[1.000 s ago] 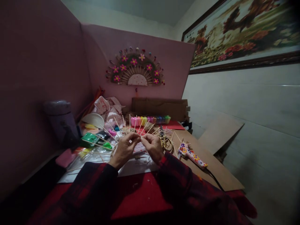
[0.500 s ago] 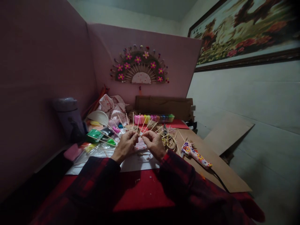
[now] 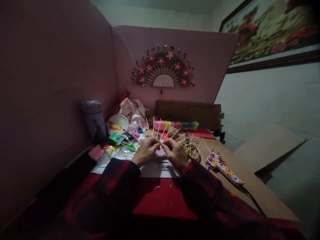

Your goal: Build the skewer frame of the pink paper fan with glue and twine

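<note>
My left hand [image 3: 146, 151] and my right hand [image 3: 176, 153] meet above the red table cover [image 3: 162, 200], fingers pinched together. Between them sits a fan of thin wooden skewers [image 3: 152, 131] that spread up and outward from a small pale hub. Both hands pinch at that hub; what exactly the fingertips grip is too small to see. Dark red plaid sleeves cover both forearms.
A glue gun [image 3: 223, 166] with a flowered pattern lies to the right on a brown board [image 3: 250, 186]. Coloured clay packets [image 3: 117, 138], a row of clay tubs [image 3: 175, 125], a paper plate [image 3: 119, 120] and a grey flask [image 3: 93, 116] stand behind. A finished fan [image 3: 163, 71] hangs on the pink wall.
The view has swung left, so everything sits further right in the picture. Both hands stay pinched on the skewer fan with little change in pose.
</note>
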Motion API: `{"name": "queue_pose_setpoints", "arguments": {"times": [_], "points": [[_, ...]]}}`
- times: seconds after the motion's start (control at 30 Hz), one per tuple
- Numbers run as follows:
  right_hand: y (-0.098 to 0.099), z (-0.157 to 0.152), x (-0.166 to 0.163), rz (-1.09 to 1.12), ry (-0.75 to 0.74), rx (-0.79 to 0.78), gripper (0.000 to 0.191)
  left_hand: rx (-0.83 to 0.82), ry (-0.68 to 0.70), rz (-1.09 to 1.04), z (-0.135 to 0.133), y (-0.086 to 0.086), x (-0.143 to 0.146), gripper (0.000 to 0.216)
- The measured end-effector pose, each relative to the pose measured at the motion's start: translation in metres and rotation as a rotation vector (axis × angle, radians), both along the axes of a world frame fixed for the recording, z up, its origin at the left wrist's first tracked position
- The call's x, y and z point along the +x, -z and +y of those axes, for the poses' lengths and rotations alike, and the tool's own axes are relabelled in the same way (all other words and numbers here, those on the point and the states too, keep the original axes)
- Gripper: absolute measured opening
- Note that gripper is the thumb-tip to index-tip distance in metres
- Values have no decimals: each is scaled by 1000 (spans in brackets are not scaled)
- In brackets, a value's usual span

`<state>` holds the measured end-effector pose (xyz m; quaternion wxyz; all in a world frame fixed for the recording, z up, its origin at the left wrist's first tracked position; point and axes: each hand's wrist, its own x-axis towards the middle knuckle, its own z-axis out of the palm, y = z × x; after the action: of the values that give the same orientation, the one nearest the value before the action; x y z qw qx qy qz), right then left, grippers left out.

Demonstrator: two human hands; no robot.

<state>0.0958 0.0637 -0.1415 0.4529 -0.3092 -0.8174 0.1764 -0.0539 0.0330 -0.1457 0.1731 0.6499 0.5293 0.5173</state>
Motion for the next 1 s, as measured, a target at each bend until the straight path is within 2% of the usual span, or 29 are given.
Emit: {"name": "queue_pose_setpoints", "arguments": {"times": [0.27, 0.5, 0.67, 0.87, 1.0], "points": [[0, 4, 3, -121, 23, 128, 11, 45, -44, 198, -5, -3, 2, 10], [-4, 1, 4, -223, 43, 141, 12, 78, -141, 355, -2, -1, -1, 13], [-6, -1, 1, -134, 29, 99, 14, 101, -180, 383, -1, -10, -3, 19], [-3, -1, 0, -60, 20, 85, 13, 32, -225, 333, -3, -16, -1, 20], [-7, -9, 1, 27, 5, 30, 14, 50, -387, 284, -3, -20, -21, 21]]}}
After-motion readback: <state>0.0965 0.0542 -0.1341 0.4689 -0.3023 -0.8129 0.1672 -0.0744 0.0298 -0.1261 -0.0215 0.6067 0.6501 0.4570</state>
